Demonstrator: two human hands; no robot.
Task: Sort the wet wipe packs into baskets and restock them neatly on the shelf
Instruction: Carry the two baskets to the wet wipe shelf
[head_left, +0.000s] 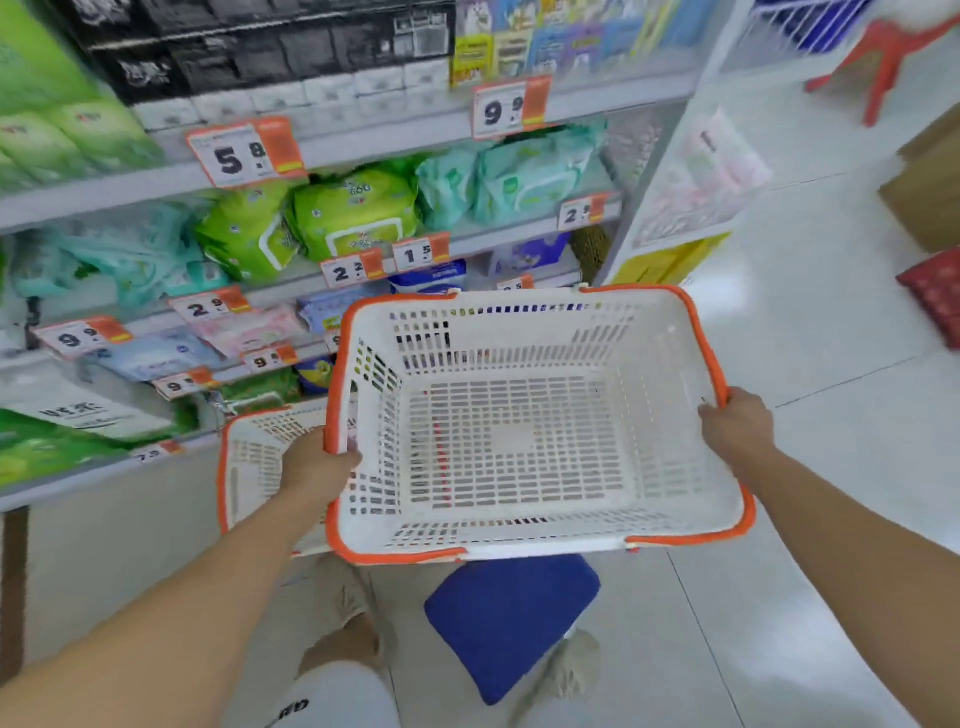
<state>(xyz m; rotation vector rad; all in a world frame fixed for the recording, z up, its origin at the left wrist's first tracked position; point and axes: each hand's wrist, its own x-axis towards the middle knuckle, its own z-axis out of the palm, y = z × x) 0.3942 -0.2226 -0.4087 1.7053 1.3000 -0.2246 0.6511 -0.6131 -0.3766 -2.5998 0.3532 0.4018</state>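
A white basket (519, 431) with an orange rim is held up in front of the shelf (363, 145), tilted so its open top faces the camera; the left hand (317, 467) grips the rim on its left side, fingers curled over the edge, and the right hand (737, 421) grips the rim on its right side in the same way; nothing lies inside the basket, and its slotted bottom and walls show through.

A second basket (254, 467) of the same kind sits lower and to the left, partly hidden behind the left hand and the held basket; what it holds cannot be told.

Wet wipe packs stand on the shelf behind the baskets: green packs (353, 213) in the middle row, pale teal packs (519, 176) to their right, more teal packs (140, 260) to the left, and pink and blue packs (249, 332) on lower rows; orange-and-white price tags (244, 150) line the shelf edges.

Below the held basket a blue cushion (509, 618) lies on the pale tiled floor (779, 597), between the person's feet; a red stool (888, 57) stands well apart at upper right.
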